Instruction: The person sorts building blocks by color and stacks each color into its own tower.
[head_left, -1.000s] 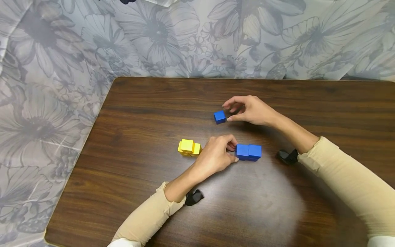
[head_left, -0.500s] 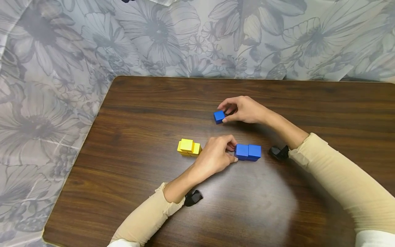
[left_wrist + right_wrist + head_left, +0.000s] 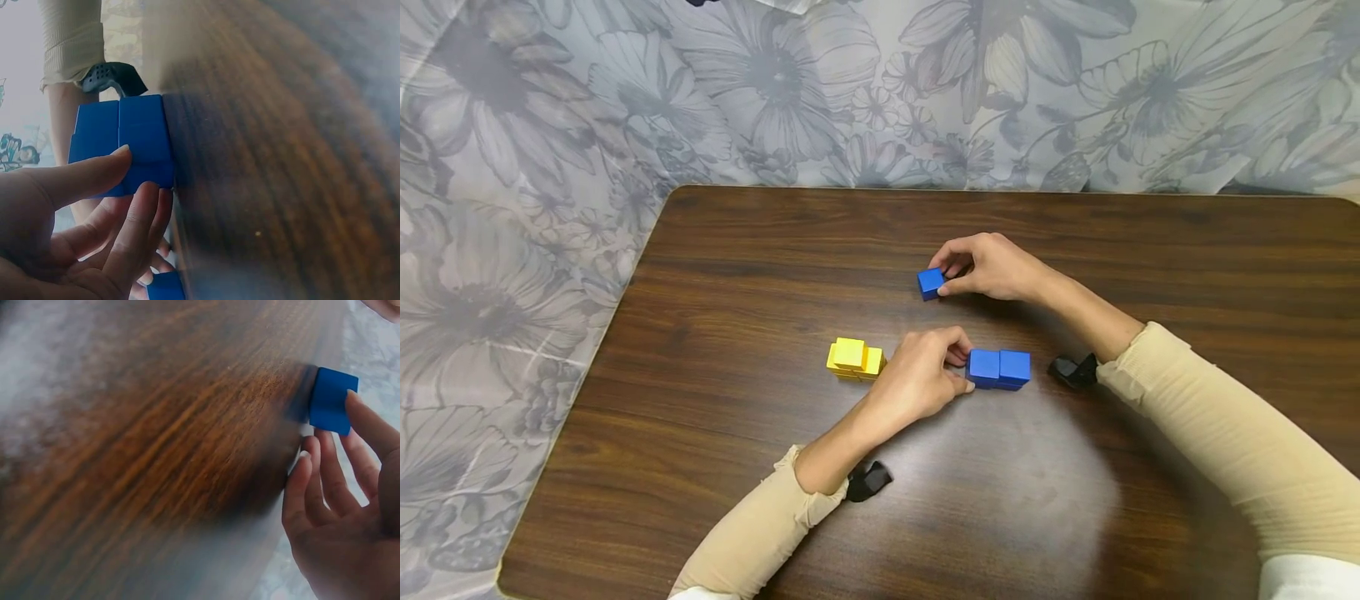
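Blue blocks (image 3: 998, 368) stand in two adjoining columns, stacked two high, near the middle of the table. My left hand (image 3: 919, 375) holds their left end, the thumb on the near face and the fingers round the far side. In the left wrist view, that thumb lies across the blocks' seam (image 3: 119, 134). Farther back, a single blue cube (image 3: 929, 284) sits on the tabletop. My right hand (image 3: 1000, 268) pinches it from the right; in the right wrist view the thumb presses one face of the cube (image 3: 333, 400), and the fingertips behind are partly hidden.
Several yellow blocks (image 3: 852, 357) are stacked just left of my left hand, one raised on top. The wood-grain table (image 3: 737, 275) has its far edge against a floral curtain (image 3: 775, 83). Black wrist devices (image 3: 868, 482) hang under both forearms.
My right hand has moved left to the single blue cube, and its thumb and fingers have closed on it. The left hand stays at the blue stack.
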{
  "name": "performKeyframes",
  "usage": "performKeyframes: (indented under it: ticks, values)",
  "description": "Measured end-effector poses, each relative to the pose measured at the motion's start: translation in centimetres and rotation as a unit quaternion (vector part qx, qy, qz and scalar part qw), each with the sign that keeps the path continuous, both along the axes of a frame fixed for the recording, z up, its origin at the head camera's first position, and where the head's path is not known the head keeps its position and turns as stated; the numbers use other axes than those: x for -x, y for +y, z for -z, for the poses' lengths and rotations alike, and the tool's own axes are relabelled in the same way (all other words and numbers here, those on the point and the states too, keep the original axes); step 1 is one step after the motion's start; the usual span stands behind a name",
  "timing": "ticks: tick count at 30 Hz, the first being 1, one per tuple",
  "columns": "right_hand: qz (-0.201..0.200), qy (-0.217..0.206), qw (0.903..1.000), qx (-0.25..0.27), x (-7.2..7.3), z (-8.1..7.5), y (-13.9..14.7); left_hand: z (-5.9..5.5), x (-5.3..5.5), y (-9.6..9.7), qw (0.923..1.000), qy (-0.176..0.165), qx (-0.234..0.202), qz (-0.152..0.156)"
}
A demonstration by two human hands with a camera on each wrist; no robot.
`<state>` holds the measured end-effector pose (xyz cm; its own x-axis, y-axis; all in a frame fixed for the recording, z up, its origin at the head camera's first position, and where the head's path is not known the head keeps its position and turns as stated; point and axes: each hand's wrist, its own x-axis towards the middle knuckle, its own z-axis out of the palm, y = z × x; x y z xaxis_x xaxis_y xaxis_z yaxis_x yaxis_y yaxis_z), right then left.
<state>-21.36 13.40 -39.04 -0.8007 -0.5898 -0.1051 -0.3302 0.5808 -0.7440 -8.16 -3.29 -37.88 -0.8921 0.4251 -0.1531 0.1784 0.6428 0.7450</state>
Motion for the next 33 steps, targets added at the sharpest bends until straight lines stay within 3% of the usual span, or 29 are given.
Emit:
performKeyframes:
  ticks: [9,21,33]
  values:
    - [0.018,-0.001,0.9998,0.011,-0.5,-0.9,1.1,-0.1,0.2,0.0,1.0000,-0.002,-0.008,-0.004]
    - [0.032,0.042,0.9965,0.064,-3.4,-2.7,2.7,0.1,0.2,0.0,0.9998,-0.008,-0.020,-0.003]
    - [0.048,0.011,0.9950,0.087,-5.8,-3.6,4.2,0.0,0.0,0.1,0.9999,-0.008,-0.015,-0.003]
